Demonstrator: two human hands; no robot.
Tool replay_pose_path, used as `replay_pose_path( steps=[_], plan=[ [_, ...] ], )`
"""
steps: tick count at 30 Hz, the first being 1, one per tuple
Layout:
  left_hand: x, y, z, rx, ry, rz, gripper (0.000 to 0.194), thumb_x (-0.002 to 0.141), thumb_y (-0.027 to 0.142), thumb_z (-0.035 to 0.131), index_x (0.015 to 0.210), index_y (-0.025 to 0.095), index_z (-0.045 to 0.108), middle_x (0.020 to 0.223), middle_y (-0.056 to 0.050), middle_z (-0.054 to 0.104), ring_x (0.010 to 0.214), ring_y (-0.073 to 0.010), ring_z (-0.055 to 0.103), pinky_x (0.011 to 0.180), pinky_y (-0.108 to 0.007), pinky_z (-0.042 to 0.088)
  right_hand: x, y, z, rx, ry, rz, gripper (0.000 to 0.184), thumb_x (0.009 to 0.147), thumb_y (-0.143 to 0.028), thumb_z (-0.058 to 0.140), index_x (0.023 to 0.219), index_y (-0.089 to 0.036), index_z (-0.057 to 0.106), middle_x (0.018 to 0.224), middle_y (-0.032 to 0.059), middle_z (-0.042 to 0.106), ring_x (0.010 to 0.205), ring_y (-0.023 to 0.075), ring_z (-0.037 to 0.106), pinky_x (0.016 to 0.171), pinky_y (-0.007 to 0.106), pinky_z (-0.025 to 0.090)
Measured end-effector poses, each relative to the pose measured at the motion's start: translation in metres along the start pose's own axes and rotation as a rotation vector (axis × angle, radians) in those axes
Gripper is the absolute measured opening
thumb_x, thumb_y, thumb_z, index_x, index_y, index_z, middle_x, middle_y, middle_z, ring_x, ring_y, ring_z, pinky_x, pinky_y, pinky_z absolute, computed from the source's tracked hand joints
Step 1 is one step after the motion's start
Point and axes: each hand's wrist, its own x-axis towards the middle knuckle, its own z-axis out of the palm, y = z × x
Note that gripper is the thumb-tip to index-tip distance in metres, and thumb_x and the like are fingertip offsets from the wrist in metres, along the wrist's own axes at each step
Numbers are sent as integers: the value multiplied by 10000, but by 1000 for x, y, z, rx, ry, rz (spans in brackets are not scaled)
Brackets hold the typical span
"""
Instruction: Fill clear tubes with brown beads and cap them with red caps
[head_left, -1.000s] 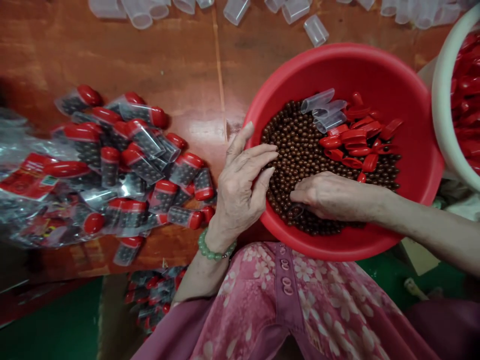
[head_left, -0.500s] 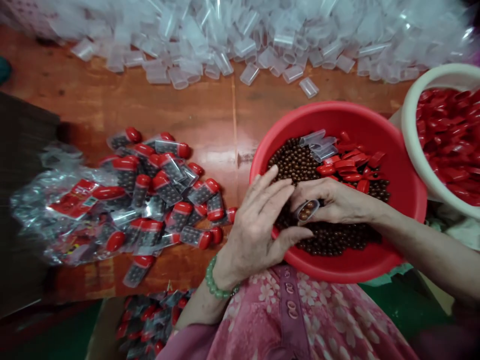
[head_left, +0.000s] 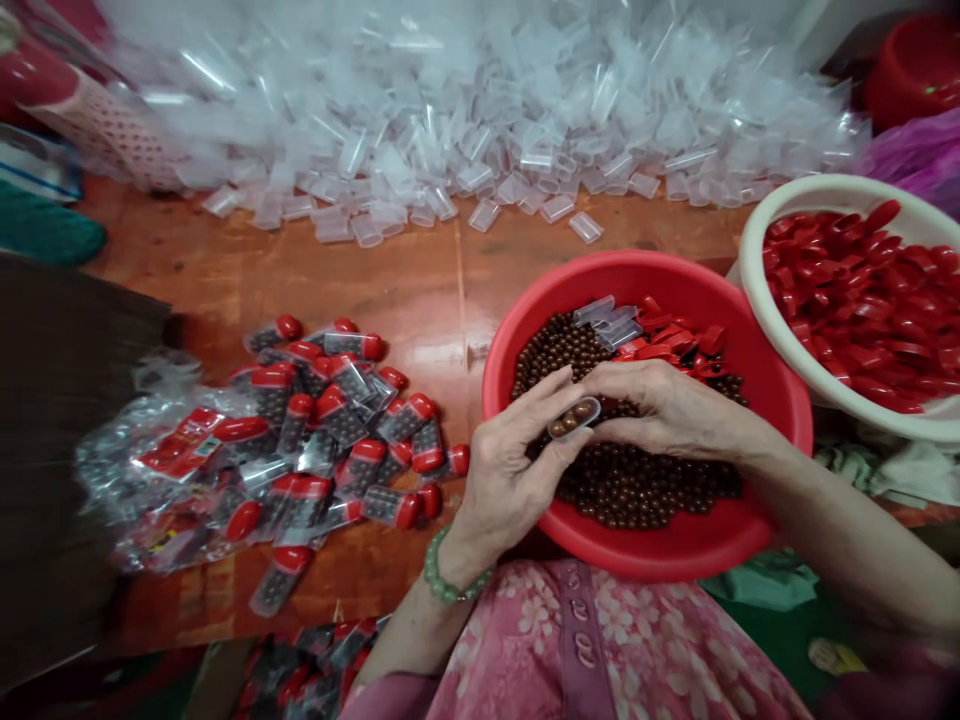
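Over a red plastic basin (head_left: 646,263), my left hand (head_left: 517,450) and my right hand (head_left: 667,410) meet. Between their fingertips is a small clear plastic vial (head_left: 574,418) holding a few brown beads, its open end towards my right hand. Brown beads (head_left: 637,490) fill most of the basin floor. Beyond my fingers, several clear vials (head_left: 609,322) and a pile of red caps (head_left: 664,340) lie on the beads. A green bead bracelet (head_left: 450,570) circles my left wrist.
A white basin (head_left: 817,195) full of red caps stands at the right. Sealed bags of capped bead vials (head_left: 337,430) lie on the orange wooden table (head_left: 390,300) at the left, with more bags below its edge. A large heap of clear vials (head_left: 450,110) covers the far side.
My head has tilted up, showing more of the heap. The vial has moved from my right fingers to between both hands, and my left hand has closed on it.
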Motion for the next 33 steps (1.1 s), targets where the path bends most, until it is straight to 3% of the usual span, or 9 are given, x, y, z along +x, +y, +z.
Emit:
replay_pose_path(
  steps=[6,10,17,27,33],
  plan=[
    [7,1,-1,-175,-162,-158,213,960,239,622,1120,152,732,1043,-58,790,907,-142,737,836,-221,578,-10,-15,-18,-128,223,-95,207,948,-154,579,1126,-220,662,1066,52,730,998,167,682,904,311,540],
    [9,-1,0,-229,-175,-185,216,935,227,648,1117,145,730,1071,-63,785,951,-160,727,879,-242,558,-9,-17,-18,-69,214,-188,297,920,-53,517,1128,-225,640,1051,35,709,988,129,661,887,268,535],
    [15,-7,4,-223,-226,-209,244,926,227,657,1146,160,738,1050,-55,783,918,-163,714,846,-252,536,-8,-13,-15,-20,194,-181,346,889,10,477,1109,-206,636,1039,34,693,1000,113,643,909,256,515],
    [16,-8,5,-250,-257,-292,263,928,215,631,1166,158,728,1082,-56,770,989,-186,700,915,-276,518,-5,-16,-10,-55,159,-181,269,920,-77,548,1148,-171,656,1076,77,683,997,137,662,880,267,542],
    [16,-12,2,-478,-208,-392,284,887,290,709,1146,174,721,1065,-58,780,972,-185,724,909,-282,547,-13,-11,-21,-172,312,-78,310,920,-191,624,1229,-220,635,1141,70,723,1070,199,675,959,352,547]
  ],
)
